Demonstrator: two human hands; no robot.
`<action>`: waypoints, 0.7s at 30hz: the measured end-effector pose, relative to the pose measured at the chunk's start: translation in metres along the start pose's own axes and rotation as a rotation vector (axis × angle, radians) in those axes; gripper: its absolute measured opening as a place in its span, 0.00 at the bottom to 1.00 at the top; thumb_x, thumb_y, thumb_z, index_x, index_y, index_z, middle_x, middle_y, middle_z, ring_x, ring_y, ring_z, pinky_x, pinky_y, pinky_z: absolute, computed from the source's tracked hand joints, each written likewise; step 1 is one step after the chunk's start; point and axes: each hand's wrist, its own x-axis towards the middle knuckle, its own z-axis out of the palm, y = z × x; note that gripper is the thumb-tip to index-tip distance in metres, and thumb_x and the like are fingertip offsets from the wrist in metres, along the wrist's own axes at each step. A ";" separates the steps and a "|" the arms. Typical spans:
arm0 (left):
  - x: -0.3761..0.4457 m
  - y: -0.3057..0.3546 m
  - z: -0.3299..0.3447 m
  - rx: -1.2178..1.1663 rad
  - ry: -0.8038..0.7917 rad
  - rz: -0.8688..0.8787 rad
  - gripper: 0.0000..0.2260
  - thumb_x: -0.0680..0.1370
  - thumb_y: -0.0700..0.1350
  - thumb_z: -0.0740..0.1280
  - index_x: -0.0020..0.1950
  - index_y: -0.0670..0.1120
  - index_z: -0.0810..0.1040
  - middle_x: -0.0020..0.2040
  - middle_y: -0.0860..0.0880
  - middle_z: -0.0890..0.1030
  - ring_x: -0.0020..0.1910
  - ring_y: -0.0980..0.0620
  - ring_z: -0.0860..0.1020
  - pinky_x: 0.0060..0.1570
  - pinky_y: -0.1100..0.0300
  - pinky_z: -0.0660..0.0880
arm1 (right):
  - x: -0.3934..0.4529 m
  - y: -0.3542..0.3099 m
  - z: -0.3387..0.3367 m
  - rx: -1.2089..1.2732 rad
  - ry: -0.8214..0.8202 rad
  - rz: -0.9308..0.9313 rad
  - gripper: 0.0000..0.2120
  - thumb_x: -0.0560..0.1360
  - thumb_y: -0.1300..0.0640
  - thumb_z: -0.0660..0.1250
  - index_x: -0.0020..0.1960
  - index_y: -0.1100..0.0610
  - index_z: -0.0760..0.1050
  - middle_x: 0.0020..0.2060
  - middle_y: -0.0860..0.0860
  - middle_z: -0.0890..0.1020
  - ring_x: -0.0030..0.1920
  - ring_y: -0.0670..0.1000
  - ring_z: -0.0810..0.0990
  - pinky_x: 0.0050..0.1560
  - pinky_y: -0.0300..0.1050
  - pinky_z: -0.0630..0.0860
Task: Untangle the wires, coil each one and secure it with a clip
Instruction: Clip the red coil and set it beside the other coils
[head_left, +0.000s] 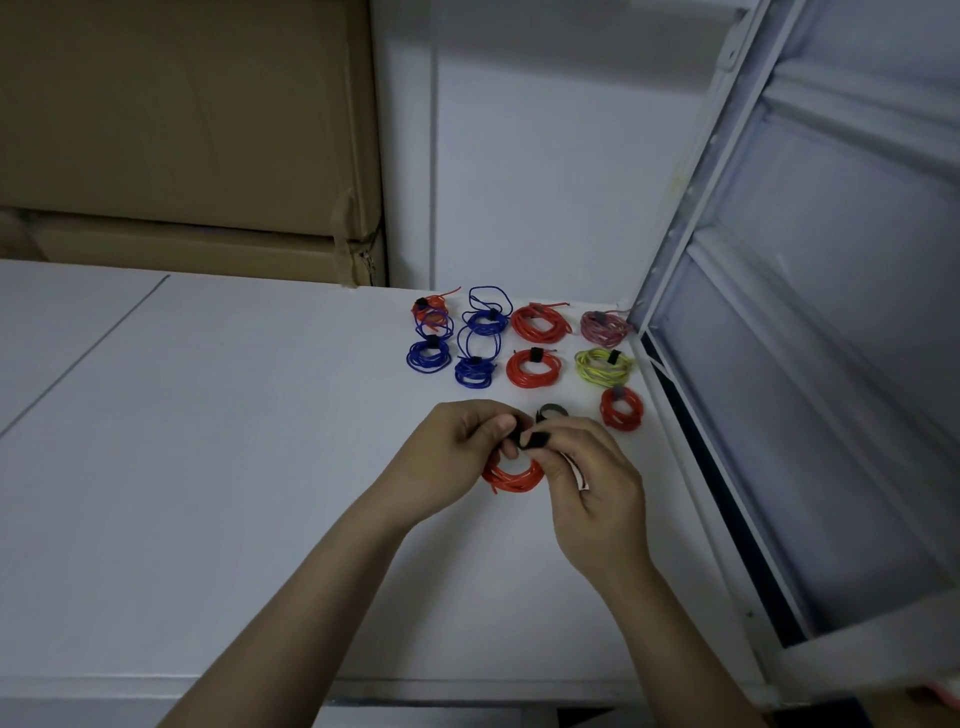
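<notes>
Both hands work above the white table, approx. centre-right of the view.

1. Left hand: fingers curled, gripping the red wire coil at its upper-left side. Thumb lies across the top, next to the black strap.
2. Right hand: fingers clamped on the black strap clip, pinching it where it wraps the top of the coil. A small white item w/ red marks shows under this hand's fingers; can't tell what it is.
3. Red wire coil: held between both hands, lower arc hanging free below the fingers. Whether it touches the table can't be told.

Finished coils lie beyond the hands, toward the wall, each w/ a dark clip:
- Far-left col.: small orange coil touching a blue coil, blue coil in front.
- Next col.: two blue coils and, loose loops sticking up.
- Next col.: two red coils and.
- Right col.: pink-grey coil, yellow-green coil, red coil nearest the table edge.

A spare black strap, curled into a ring, lies on the table just beyond the right hand.

Cardboard boxes stand behind the table at left. A white metal frame w/ panels borders the table at right.
</notes>
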 end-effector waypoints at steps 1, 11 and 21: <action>0.001 0.000 0.001 0.013 -0.003 0.018 0.13 0.83 0.41 0.58 0.47 0.53 0.80 0.39 0.50 0.82 0.41 0.45 0.78 0.45 0.58 0.75 | 0.001 0.000 -0.001 0.006 0.016 0.004 0.07 0.76 0.63 0.62 0.50 0.58 0.77 0.47 0.46 0.78 0.52 0.36 0.75 0.54 0.28 0.71; 0.000 0.001 0.002 0.216 -0.161 0.108 0.13 0.83 0.41 0.56 0.43 0.54 0.74 0.36 0.59 0.75 0.35 0.65 0.73 0.37 0.72 0.68 | 0.024 0.002 -0.005 -0.007 -0.032 0.155 0.07 0.75 0.58 0.65 0.45 0.61 0.78 0.40 0.42 0.76 0.42 0.41 0.76 0.42 0.29 0.72; 0.000 -0.001 -0.010 0.129 -0.237 0.080 0.13 0.83 0.40 0.57 0.49 0.45 0.81 0.46 0.49 0.83 0.43 0.59 0.77 0.48 0.65 0.74 | 0.029 0.001 0.000 -0.089 -0.087 0.233 0.03 0.74 0.62 0.68 0.41 0.59 0.77 0.40 0.40 0.73 0.41 0.37 0.73 0.40 0.27 0.68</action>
